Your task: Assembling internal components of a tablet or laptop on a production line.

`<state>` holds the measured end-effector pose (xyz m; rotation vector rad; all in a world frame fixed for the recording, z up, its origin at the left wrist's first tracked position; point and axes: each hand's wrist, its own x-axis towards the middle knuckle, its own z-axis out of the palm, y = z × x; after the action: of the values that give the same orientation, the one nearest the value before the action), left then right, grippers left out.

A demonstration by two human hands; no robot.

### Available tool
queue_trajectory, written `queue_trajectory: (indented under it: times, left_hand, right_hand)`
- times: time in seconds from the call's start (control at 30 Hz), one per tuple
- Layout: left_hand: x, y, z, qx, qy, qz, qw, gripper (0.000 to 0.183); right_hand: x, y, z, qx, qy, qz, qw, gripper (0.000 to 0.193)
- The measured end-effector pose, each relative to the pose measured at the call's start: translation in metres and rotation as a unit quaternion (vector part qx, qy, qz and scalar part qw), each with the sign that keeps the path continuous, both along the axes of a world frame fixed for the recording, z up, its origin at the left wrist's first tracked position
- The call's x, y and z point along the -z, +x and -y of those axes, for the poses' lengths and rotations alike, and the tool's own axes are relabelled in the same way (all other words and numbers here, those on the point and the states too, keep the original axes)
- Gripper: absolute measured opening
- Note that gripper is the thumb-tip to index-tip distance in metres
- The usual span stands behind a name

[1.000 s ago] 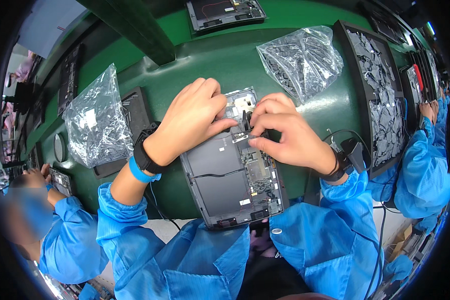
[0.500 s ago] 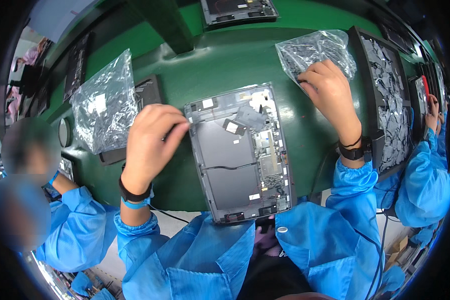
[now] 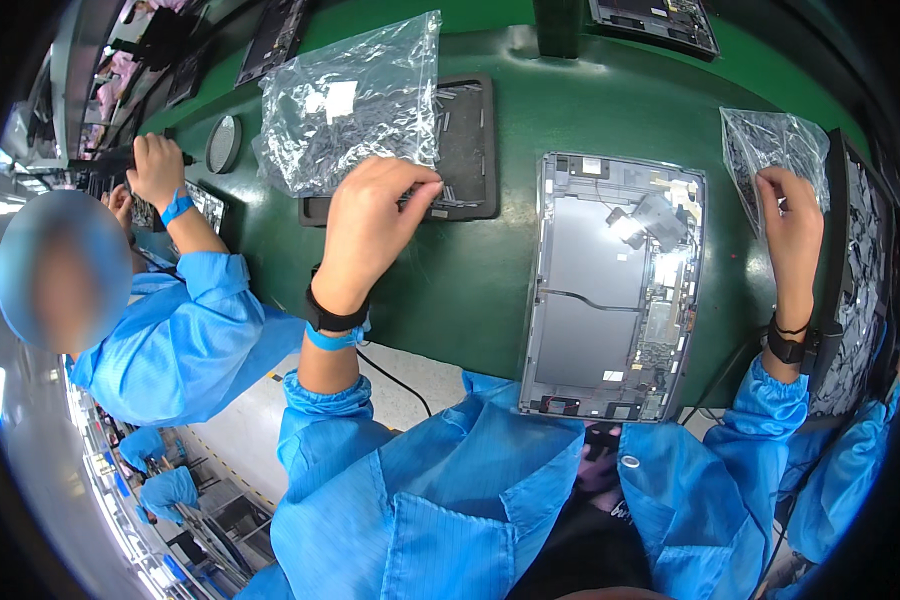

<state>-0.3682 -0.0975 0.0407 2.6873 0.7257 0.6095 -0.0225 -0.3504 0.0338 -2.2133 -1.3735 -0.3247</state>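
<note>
An opened tablet-like device (image 3: 585,345) lies in front of me with its inside up, showing large grey battery panels and a circuit board (image 3: 660,325). Loose grey pieces (image 3: 658,218) rest near its top. My left hand (image 3: 375,225) is closed in a pinch over the near edge of a dark tray (image 3: 482,150) of small grey strips; whatever its fingertips hold is too small to make out. At the right, my right hand (image 3: 795,215) has its fingers curled together against a clear plastic bag (image 3: 778,140) of dark pieces. Its fingertips' contents are hidden.
A larger clear bag (image 3: 355,120) of dark pieces lies partly over the tray. A round dish (image 3: 224,144) stands left of it. A black tray (image 3: 860,260) of grey pieces borders the right. A co-worker's arm (image 3: 195,235) works at the left; another opened device (image 3: 660,22) lies behind.
My view has turned left. My left hand has moved from the device's upper left corner to the tray of strips. My right hand stays at the small bag.
</note>
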Motion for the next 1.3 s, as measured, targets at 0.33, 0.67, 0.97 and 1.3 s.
queue_trajectory:
  times: [0.33, 0.67, 0.97, 1.3]
  left_hand:
    - [0.009, -0.002, 0.007, -0.052, -0.058, -0.06, 0.995, 0.016]
    - [0.004, 0.015, 0.01, -0.063, -0.035, -0.054, 0.996, 0.007]
    - [-0.015, 0.077, 0.052, 0.099, -0.497, 0.205, 0.837, 0.011]
    - [0.015, 0.127, 0.056, 0.134, -0.646, 0.121, 0.742, 0.021]
  right_hand:
    - [-0.004, -0.02, -0.013, -0.056, 0.067, -0.233, 0.969, 0.015]
    - [0.004, -0.035, -0.026, -0.059, -0.017, -0.261, 0.963, 0.011]
    - [0.013, -0.029, -0.024, -0.022, 0.04, -0.326, 0.944, 0.02]
    - [0.005, -0.061, -0.031, 0.0, -0.01, -0.115, 0.993, 0.015]
